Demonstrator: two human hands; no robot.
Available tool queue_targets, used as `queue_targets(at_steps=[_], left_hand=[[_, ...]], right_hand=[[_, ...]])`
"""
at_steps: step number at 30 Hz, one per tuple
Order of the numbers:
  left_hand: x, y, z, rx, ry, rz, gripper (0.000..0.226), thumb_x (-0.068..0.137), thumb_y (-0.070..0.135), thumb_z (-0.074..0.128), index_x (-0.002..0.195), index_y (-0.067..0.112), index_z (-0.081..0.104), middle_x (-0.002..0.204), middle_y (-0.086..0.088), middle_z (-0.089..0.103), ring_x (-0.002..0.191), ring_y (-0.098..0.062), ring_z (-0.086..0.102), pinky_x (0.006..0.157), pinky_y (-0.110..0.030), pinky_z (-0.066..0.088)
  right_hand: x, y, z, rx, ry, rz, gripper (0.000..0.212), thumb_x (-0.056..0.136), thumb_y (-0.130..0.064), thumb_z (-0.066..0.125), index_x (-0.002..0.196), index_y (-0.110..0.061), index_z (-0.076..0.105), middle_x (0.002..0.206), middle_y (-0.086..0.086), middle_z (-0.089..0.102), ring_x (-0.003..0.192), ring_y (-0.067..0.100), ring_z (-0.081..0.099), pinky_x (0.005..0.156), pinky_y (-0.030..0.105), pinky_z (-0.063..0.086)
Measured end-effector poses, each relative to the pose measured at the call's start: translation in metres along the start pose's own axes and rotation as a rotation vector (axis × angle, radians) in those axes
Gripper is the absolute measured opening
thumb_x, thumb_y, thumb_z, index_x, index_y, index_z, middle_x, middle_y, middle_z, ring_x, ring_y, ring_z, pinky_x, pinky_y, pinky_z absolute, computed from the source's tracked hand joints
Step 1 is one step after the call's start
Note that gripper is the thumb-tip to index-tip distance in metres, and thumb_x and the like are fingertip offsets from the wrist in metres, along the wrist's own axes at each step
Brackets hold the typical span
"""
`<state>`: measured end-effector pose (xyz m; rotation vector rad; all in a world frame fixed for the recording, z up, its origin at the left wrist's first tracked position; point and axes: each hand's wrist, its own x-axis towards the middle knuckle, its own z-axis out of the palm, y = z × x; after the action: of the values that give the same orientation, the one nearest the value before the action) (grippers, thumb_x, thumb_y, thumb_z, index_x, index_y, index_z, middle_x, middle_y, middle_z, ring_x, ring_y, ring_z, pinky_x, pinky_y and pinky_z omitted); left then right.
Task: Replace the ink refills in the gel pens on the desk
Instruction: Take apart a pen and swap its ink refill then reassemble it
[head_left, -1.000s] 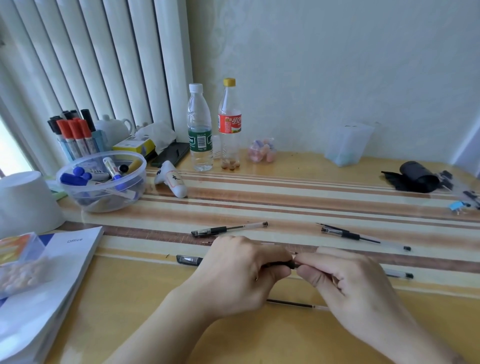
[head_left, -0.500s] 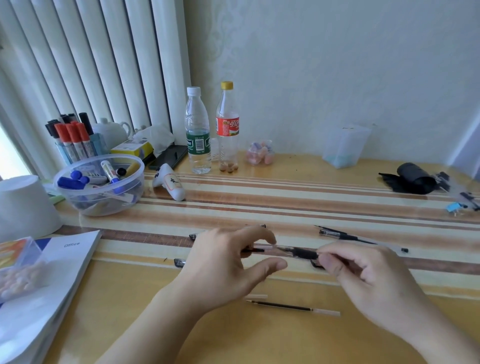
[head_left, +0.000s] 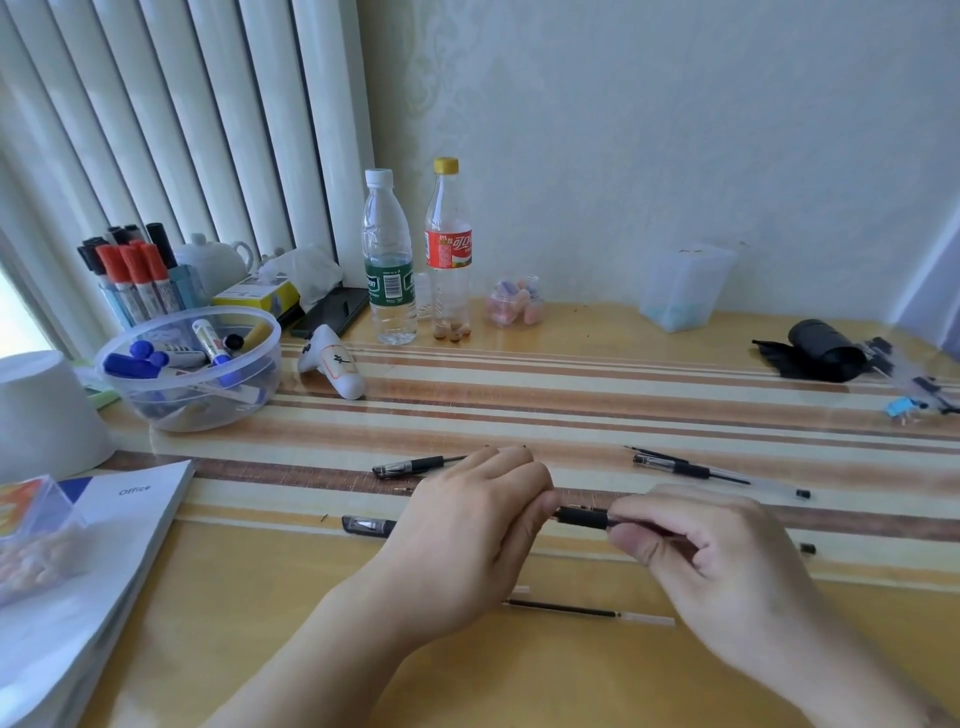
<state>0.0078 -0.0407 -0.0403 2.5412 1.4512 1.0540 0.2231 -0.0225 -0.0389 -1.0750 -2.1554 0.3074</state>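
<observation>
Pen (head_left: 581, 517) spans between both closed grips: left hand (head_left: 467, 530) pinches one end, right hand (head_left: 691, 551) other, above table (head_left: 311, 649).

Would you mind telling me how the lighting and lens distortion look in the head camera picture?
Head view: daylight blows out the window at far left; the desk shows a soft sheen near the bottles; the wide-angle lens bows the blinds; the left hand and right hand are slightly soft but readable.
</observation>
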Motion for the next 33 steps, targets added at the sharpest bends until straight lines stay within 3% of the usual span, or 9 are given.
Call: queue_targets(at_steps=[2,5,8,11,14,18,23,26,33], left_hand=[[0.0,0.0,0.001,-0.025,0.016,-0.037,0.025,0.1,0.039,0.029,0.078,0.031,0.036,0.073,0.017,0.039,0.067,-0.009,0.041,0.058,-0.032,0.042],[0.001,-0.001,0.002,-0.021,0.031,-0.06,0.021,0.099,0.038,0.032,0.078,0.036,0.034,0.071,0.018,0.038,0.066,-0.007,0.04,0.057,-0.027,0.038],[0.001,-0.002,0.003,-0.025,0.028,-0.059,0.023,0.098,0.038,0.034,0.075,0.036,0.033,0.068,0.015,0.039,0.065,-0.01,0.041,0.055,-0.03,0.04],[0.0,-0.003,0.003,-0.038,0.024,-0.067,0.026,0.097,0.04,0.035,0.072,0.032,0.036,0.066,0.013,0.039,0.064,-0.011,0.041,0.055,-0.033,0.041],[0.0,-0.004,0.003,-0.065,0.003,-0.08,0.03,0.097,0.043,0.037,0.072,0.027,0.043,0.068,0.009,0.045,0.064,-0.014,0.044,0.056,-0.034,0.042],[0.0,-0.005,-0.001,-0.195,-0.062,-0.106,0.018,0.096,0.039,0.05,0.081,0.028,0.055,0.076,0.009,0.056,0.07,-0.014,0.05,0.06,-0.025,0.042],[-0.002,-0.015,-0.009,-0.248,-0.13,-0.163,0.007,0.091,0.019,0.057,0.086,0.023,0.06,0.072,0.005,0.06,0.067,-0.019,0.051,0.062,-0.027,0.045],[-0.002,-0.017,-0.01,-0.236,-0.134,-0.174,0.009,0.088,0.019,0.058,0.082,0.023,0.061,0.071,0.007,0.063,0.068,-0.018,0.056,0.063,-0.025,0.048],[0.002,-0.02,-0.015,-0.236,0.075,-0.189,0.025,0.093,0.035,0.055,0.074,0.019,0.058,0.058,0.002,0.054,0.056,-0.016,0.046,0.051,-0.019,0.035]], right_hand=[[-0.001,0.0,0.0,0.072,0.055,0.035,0.023,0.079,-0.054,0.063,0.086,-0.033,0.073,0.077,-0.022,0.07,0.072,0.003,0.067,0.058,0.021,0.053],[-0.002,-0.003,-0.002,0.047,-0.031,0.03,0.036,0.083,-0.065,0.052,0.098,-0.038,0.069,0.079,-0.013,0.069,0.076,0.005,0.065,0.057,0.024,0.053],[-0.002,0.0,0.0,-0.043,-0.03,-0.004,0.033,0.091,-0.056,0.043,0.087,-0.034,0.067,0.076,-0.017,0.066,0.066,0.003,0.061,0.051,0.022,0.049],[-0.002,-0.001,0.0,-0.074,-0.035,0.047,0.015,0.081,-0.05,0.06,0.083,-0.036,0.055,0.062,-0.012,0.06,0.048,0.007,0.049,0.044,0.014,0.035],[-0.003,0.0,0.0,-0.017,-0.063,0.026,0.024,0.079,-0.059,0.057,0.091,-0.04,0.05,0.069,-0.01,0.063,0.042,0.015,0.045,0.042,0.016,0.032],[0.001,-0.002,-0.004,-0.061,-0.032,0.022,0.03,0.087,-0.056,0.046,0.093,-0.037,0.068,0.076,-0.028,0.064,0.064,-0.006,0.059,0.049,0.007,0.038],[0.001,0.005,-0.008,-0.077,0.026,0.071,0.02,0.08,-0.053,0.056,0.087,-0.038,0.067,0.08,-0.026,0.066,0.071,0.0,0.064,0.054,0.028,0.053],[0.002,0.004,-0.009,-0.086,0.02,0.066,0.02,0.079,-0.053,0.056,0.086,-0.038,0.067,0.08,-0.025,0.066,0.072,0.0,0.064,0.055,0.029,0.054],[0.002,0.001,-0.01,-0.127,-0.055,0.066,0.025,0.079,-0.058,0.051,0.085,-0.039,0.067,0.078,-0.029,0.065,0.077,-0.004,0.062,0.055,0.024,0.053]])
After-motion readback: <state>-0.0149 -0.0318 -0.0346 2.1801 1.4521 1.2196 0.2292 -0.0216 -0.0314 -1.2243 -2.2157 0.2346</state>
